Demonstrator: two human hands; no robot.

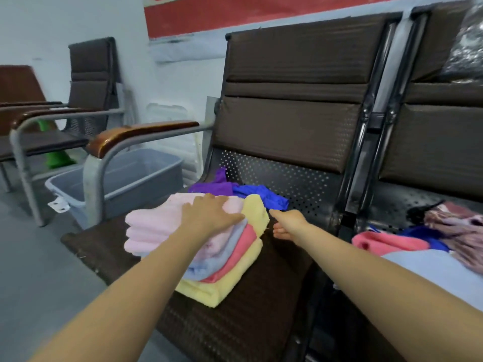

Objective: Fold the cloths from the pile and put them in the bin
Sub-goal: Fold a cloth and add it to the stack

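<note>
Both hands meet the folded stack (209, 262).

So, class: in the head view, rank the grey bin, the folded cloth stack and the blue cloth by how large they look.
1. Grey bin, partly hidden by the chair's armrest.
2. Folded cloth stack; it lies nearer the camera, so its rank against the bin is unsure.
3. Blue cloth, clearly smallest.

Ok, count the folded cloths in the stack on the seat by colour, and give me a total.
Stack under the left hand, with the right hand beside it:
Pink cloth: 1
Light blue cloth: 1
Coral cloth: 1
Yellow cloth: 1
Total: 4 layers showing; any hidden ones cannot be told.
</note>
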